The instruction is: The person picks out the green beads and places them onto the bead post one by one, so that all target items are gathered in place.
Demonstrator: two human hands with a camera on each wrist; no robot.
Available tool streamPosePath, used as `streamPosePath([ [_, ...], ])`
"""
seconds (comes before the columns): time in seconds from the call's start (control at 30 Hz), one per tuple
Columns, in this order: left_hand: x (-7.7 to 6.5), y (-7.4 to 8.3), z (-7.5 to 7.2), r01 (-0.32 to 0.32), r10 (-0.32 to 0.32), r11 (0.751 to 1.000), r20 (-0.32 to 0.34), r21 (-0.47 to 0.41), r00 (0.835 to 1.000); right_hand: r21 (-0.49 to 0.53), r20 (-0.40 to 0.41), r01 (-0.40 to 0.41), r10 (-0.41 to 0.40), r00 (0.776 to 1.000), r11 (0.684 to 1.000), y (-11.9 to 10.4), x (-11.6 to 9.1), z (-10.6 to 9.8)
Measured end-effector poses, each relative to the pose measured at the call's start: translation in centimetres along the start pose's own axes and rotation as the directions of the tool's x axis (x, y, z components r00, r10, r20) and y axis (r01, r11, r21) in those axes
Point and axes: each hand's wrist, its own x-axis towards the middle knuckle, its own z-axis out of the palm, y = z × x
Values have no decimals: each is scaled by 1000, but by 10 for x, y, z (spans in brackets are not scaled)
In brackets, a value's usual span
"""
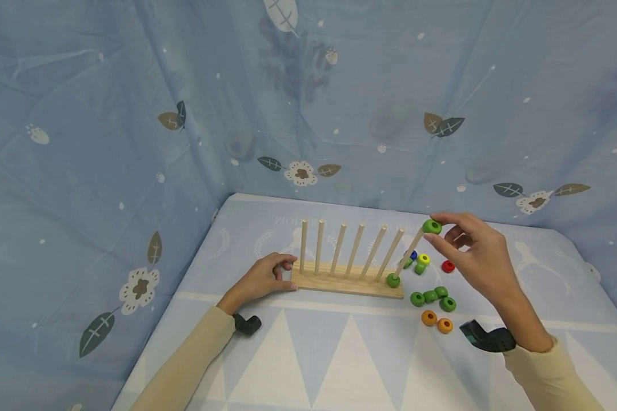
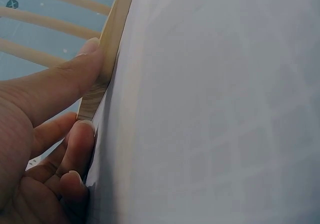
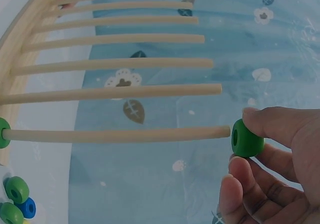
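Observation:
A wooden peg rack (image 1: 347, 282) with several upright pegs stands on the table. My left hand (image 1: 264, 277) grips the left end of its base; in the left wrist view the thumb (image 2: 75, 71) lies along the board's side and the fingers curl at its end. Between thumb and fingertips my right hand (image 1: 475, 251) pinches a green bead (image 1: 432, 227) at the top of the rightmost peg (image 1: 408, 254). In the right wrist view the bead's hole (image 3: 236, 136) faces the peg tip, right beside it. Another green bead (image 1: 393, 280) sits at that peg's foot.
Right of the rack lie several loose green beads (image 1: 431, 296), two orange beads (image 1: 429, 318), a red bead (image 1: 448, 266), a yellow bead (image 1: 424, 260) and a blue bead (image 1: 413, 255). A patterned blue curtain (image 1: 365, 103) hangs behind the table.

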Motion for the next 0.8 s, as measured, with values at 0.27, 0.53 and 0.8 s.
streamPosePath([
  [0.27,0,0,0,17,-17,1000,6,12,1000,22,-5,25,-24,1000,999,0,2,3],
  [0.53,0,-1,-1,26,-26,1000,6,13,1000,24,4,45,-45,999,999,0,6,6],
  [0.8,1,-1,0,32,-32,999,4,16,999,35,21,38,-39,999,999,1,6,8],
])
